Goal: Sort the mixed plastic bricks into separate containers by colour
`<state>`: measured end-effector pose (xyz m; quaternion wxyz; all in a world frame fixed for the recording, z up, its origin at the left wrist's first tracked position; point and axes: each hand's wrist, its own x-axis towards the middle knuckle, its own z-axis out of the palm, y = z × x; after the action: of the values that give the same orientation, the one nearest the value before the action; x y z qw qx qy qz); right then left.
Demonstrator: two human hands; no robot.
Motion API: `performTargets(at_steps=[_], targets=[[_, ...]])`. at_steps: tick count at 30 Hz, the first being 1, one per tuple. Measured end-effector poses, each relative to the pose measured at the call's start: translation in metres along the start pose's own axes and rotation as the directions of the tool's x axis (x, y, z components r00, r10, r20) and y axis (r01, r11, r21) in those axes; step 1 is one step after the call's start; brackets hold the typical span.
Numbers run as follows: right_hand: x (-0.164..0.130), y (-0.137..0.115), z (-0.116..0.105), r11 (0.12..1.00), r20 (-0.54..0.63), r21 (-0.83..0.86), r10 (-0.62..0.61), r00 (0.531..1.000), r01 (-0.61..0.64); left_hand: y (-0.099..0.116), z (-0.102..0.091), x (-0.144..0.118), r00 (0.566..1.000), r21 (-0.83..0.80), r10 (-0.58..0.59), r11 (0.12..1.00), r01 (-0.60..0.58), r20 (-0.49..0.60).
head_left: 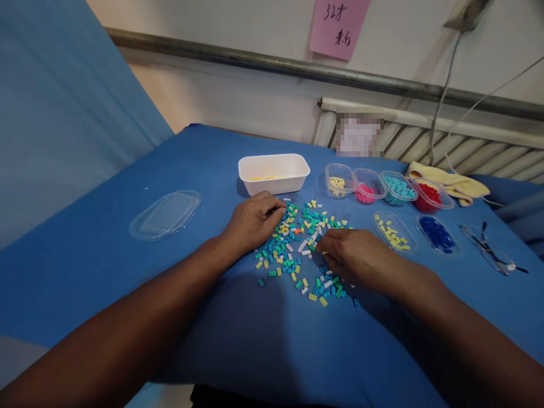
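Note:
Small toy building bricks (pixel 289 247) in yellow, green, teal, blue and white lie loosely spread over the blue cloth, with an orange one among them. At the pile's upper left edge is my left hand (pixel 254 220), its fingers curled and the thumb close to the index finger. Whatever it may hold is hidden. My right hand (pixel 355 255) reaches into the right side of the pile, fingertips pressed together and pointing down among the bricks. I cannot make out what is between them. Just beyond my left hand stands a white tub (pixel 274 184) with some yellow pieces inside.
Clear tubs hold yellow (pixel 337 186), pink (pixel 364 194), teal (pixel 398 188) and red bricks (pixel 429 194). Nearer are trays of yellow (pixel 392 234) and dark blue bricks (pixel 437 234). Glasses (pixel 488 248) and a yellow cloth (pixel 450 180) lie right; clear lids (pixel 166 215) lie left.

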<state>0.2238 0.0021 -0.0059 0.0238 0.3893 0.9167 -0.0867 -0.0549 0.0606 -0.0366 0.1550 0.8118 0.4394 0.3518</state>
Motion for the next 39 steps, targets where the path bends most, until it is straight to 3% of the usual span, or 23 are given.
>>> performTargets(at_steps=[3,6,8,10,12,15,17,19,23,26,35,39], targets=[[-0.001,0.002,-0.002,1.0,-0.022,0.029,0.008,1.0,-0.007,0.0,0.001,0.0,1.0,-0.001,0.005,1.0,-0.005,-0.006],[-0.006,0.012,-0.008,0.958,-0.054,0.286,0.053,0.997,-0.035,-0.001,0.002,0.0,1.0,-0.012,0.013,1.0,-0.013,-0.016],[-0.01,0.024,-0.014,0.82,-0.029,0.565,0.134,0.991,-0.094,-0.002,0.002,0.0,1.0,-0.011,0.018,1.0,-0.018,-0.018],[-0.012,0.037,-0.018,0.614,0.054,0.77,0.207,0.977,-0.173,-0.002,0.002,0.0,1.0,-0.005,0.021,1.0,-0.021,-0.014],[-0.014,0.049,-0.02,0.457,0.129,0.857,0.258,0.958,-0.238,-0.002,0.001,0.0,1.0,0.0,0.02,1.0,-0.02,-0.005],[-0.02,0.069,-0.024,0.376,0.146,0.885,0.337,0.93,-0.275,-0.003,0.0,0.001,1.0,0.008,0.013,1.0,-0.013,0.004],[-0.029,0.085,-0.028,0.413,0.098,0.865,0.416,0.904,-0.284,-0.003,-0.001,0.002,1.0,0.016,0.009,1.0,-0.009,0.004],[-0.041,0.103,-0.032,0.52,0.031,0.786,0.506,0.862,-0.334,-0.004,-0.001,0.003,1.0,0.024,0.009,1.0,-0.009,0.01],[-0.058,0.133,-0.035,0.728,-0.066,0.407,0.626,0.777,-0.552,-0.003,-0.002,0.005,1.0,0.025,0.002,1.0,-0.003,0.019],[-0.059,0.142,-0.033,0.752,-0.081,0.209,0.651,0.755,-0.626,-0.003,-0.002,0.006,1.0,0.014,0.003,1.0,-0.004,0.01],[-0.058,0.148,-0.029,0.797,-0.095,0.138,0.602,0.793,-0.588,-0.002,-0.004,0.006,1.0,0.022,0.0,1.0,-0.001,0.014],[-0.063,0.153,-0.03,0.783,-0.1,0.091,0.622,0.777,-0.615,-0.001,-0.004,0.006,1.0,0.018,0.007,1.0,-0.007,0.011]])
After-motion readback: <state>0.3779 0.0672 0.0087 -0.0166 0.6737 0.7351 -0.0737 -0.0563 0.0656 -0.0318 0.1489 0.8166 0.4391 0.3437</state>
